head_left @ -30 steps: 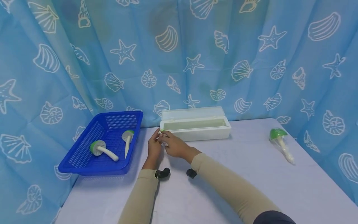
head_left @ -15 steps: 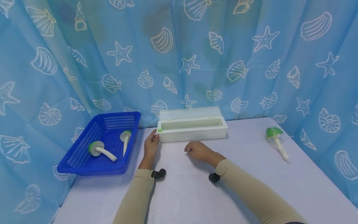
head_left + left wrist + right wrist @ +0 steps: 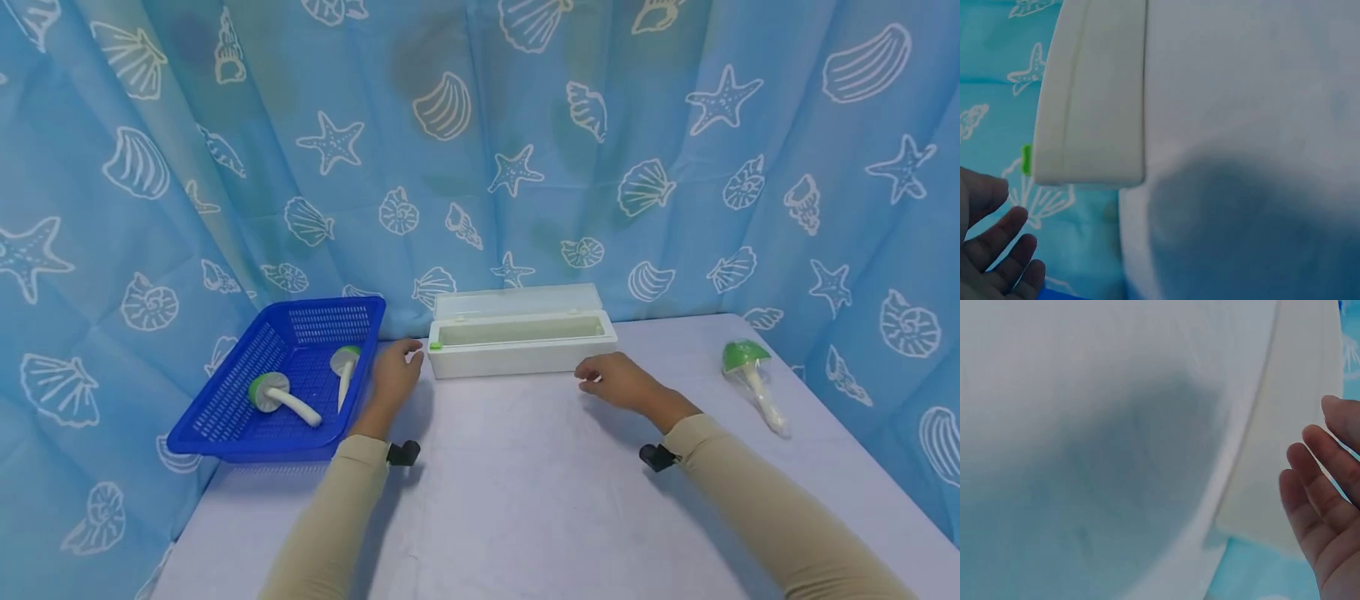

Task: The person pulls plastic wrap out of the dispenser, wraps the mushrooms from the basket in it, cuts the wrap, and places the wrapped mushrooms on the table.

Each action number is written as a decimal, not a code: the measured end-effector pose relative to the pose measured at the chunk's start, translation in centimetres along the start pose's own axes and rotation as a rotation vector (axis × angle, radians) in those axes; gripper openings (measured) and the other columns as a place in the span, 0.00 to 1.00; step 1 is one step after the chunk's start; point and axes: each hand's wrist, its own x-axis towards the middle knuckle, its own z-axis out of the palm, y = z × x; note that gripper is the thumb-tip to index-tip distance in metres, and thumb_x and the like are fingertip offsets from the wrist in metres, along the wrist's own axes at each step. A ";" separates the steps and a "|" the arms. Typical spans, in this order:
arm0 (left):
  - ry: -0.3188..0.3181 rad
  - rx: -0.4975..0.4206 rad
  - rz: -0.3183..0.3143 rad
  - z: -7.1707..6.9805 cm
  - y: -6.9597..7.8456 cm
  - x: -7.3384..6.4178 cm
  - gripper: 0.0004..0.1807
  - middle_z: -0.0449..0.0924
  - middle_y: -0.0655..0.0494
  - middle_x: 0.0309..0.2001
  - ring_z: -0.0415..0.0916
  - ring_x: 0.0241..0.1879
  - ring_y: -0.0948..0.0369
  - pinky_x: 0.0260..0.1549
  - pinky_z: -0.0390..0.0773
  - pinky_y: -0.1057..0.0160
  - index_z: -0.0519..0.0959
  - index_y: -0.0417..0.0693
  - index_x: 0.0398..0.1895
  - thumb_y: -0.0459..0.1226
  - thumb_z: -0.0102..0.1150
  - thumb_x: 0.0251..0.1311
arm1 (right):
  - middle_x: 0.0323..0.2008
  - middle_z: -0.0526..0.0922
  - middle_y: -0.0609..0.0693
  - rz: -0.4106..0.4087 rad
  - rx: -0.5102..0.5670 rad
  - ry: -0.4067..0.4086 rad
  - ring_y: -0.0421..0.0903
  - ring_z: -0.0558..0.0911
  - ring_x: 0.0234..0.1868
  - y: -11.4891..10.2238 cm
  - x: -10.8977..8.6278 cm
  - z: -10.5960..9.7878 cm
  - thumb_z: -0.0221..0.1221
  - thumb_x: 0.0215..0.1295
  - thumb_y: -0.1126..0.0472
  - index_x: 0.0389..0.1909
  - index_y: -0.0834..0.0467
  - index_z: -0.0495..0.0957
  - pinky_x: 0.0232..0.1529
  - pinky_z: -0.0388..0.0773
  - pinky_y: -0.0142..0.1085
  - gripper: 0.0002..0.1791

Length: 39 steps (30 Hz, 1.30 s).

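Observation:
A long white box (image 3: pixel 525 360) stands at the back of the table, its clear-fronted lid (image 3: pixel 517 302) tipped back. On the box's front left corner sits a small green piece (image 3: pixel 435 345), also seen as a green tab (image 3: pixel 1027 160) in the left wrist view. My left hand (image 3: pixel 395 372) is just left of that corner, apart from the box, fingers loosely bent with nothing in them. Near the box's front right corner hovers my right hand (image 3: pixel 621 381), fingers relaxed and holding nothing. In the right wrist view the fingers (image 3: pixel 1310 494) appear in front of the box's side.
A blue plastic basket (image 3: pixel 225 454) at the left holds two green-and-white mushroom-shaped brushes (image 3: pixel 292 407). Another one in clear wrapping (image 3: pixel 753 383) lies at the table's right. A blue shell-print curtain (image 3: pixel 480 150) hangs behind the white-covered table (image 3: pixel 525 500).
Both hands were together at the box's left corner. The right hand has moved right along the front, and the left hand has drawn away leftward. The green piece is now uncovered on the corner.

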 end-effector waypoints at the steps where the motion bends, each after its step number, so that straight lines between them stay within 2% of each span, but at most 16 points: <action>1: -0.012 0.071 0.042 -0.2 0.3 0.3 0.12 0.82 0.45 0.49 0.77 0.51 0.48 0.49 0.74 0.49 0.81 0.39 0.50 0.35 0.56 0.67 | 0.43 0.82 0.51 0.015 -0.001 0.015 0.51 0.79 0.48 0.3 0.1 -0.5 0.61 0.66 0.62 0.51 0.61 0.80 0.48 0.78 0.46 0.14; 4: -0.054 0.243 0.147 -0.7 1.1 1.4 0.11 0.84 0.48 0.45 0.80 0.45 0.51 0.45 0.77 0.52 0.83 0.42 0.47 0.37 0.58 0.67 | 0.43 0.82 0.54 0.033 -0.014 0.085 0.52 0.79 0.46 1.1 0.4 -2.1 0.61 0.67 0.61 0.51 0.62 0.80 0.46 0.78 0.47 0.15; 7: -0.086 0.366 0.256 -0.9 1.7 2.6 0.09 0.85 0.49 0.41 0.80 0.42 0.52 0.45 0.77 0.53 0.85 0.43 0.44 0.36 0.59 0.66 | 0.44 0.82 0.57 0.019 -0.052 0.179 0.55 0.79 0.47 1.7 1.1 -3.2 0.61 0.67 0.61 0.51 0.63 0.80 0.47 0.77 0.50 0.15; 10: -0.137 0.427 0.358 -0.7 2.2 3.7 0.09 0.85 0.49 0.41 0.79 0.43 0.51 0.47 0.76 0.52 0.85 0.42 0.44 0.34 0.60 0.65 | 0.48 0.81 0.60 -0.013 -0.102 0.249 0.59 0.76 0.52 2.3 1.9 -3.8 0.62 0.66 0.61 0.52 0.64 0.80 0.51 0.73 0.53 0.16; 14: -0.256 0.442 0.449 -0.2 2.5 4.9 0.12 0.83 0.46 0.47 0.77 0.50 0.48 0.53 0.73 0.52 0.82 0.41 0.50 0.33 0.58 0.66 | 0.55 0.77 0.62 -0.048 -0.108 0.230 0.62 0.71 0.60 3.1 3.1 -4.1 0.60 0.68 0.61 0.57 0.63 0.77 0.58 0.68 0.56 0.19; 18: -0.357 0.430 0.447 0.6 2.5 5.5 0.16 0.81 0.46 0.52 0.76 0.54 0.49 0.55 0.71 0.53 0.79 0.41 0.56 0.32 0.57 0.67 | 0.60 0.74 0.62 -0.037 -0.052 0.167 0.62 0.70 0.63 3.6 4.1 -3.9 0.57 0.70 0.60 0.65 0.62 0.71 0.59 0.67 0.56 0.24; 21: -0.382 0.414 0.410 1.1 2.3 5.6 0.15 0.81 0.48 0.52 0.76 0.54 0.51 0.54 0.73 0.54 0.80 0.44 0.56 0.32 0.57 0.67 | 0.60 0.75 0.62 -0.016 -0.004 0.150 0.61 0.71 0.62 3.5 4.7 -3.6 0.56 0.72 0.60 0.68 0.61 0.66 0.57 0.69 0.55 0.26; 27: -0.366 0.311 0.371 1.8 2.3 5.7 0.13 0.83 0.50 0.47 0.79 0.49 0.54 0.49 0.76 0.57 0.83 0.44 0.51 0.30 0.57 0.66 | 0.47 0.82 0.61 0.015 0.050 0.206 0.57 0.81 0.46 2.9 5.3 -3.1 0.57 0.70 0.62 0.66 0.61 0.69 0.42 0.77 0.50 0.24; 32: -0.322 0.288 0.355 2.2 2.4 5.8 0.12 0.83 0.51 0.46 0.79 0.49 0.54 0.48 0.76 0.57 0.83 0.45 0.49 0.28 0.56 0.66 | 0.38 0.83 0.59 0.001 -0.005 0.273 0.54 0.79 0.35 2.9 6.0 -2.8 0.56 0.71 0.64 0.61 0.62 0.74 0.35 0.75 0.46 0.19; 35: -0.294 0.311 0.348 2.4 2.3 5.8 0.12 0.83 0.52 0.47 0.78 0.50 0.54 0.50 0.76 0.57 0.83 0.46 0.50 0.29 0.56 0.66 | 0.40 0.83 0.60 -0.019 -0.059 0.283 0.56 0.78 0.39 3.0 6.4 -2.5 0.53 0.72 0.66 0.59 0.62 0.76 0.39 0.75 0.48 0.17; 39: -0.259 0.344 0.373 2.7 2.3 5.8 0.13 0.83 0.51 0.49 0.78 0.51 0.52 0.52 0.75 0.56 0.82 0.45 0.51 0.29 0.55 0.67 | 0.47 0.82 0.60 -0.069 -0.155 0.271 0.60 0.76 0.51 2.9 6.6 -2.6 0.52 0.73 0.67 0.57 0.62 0.77 0.50 0.74 0.51 0.16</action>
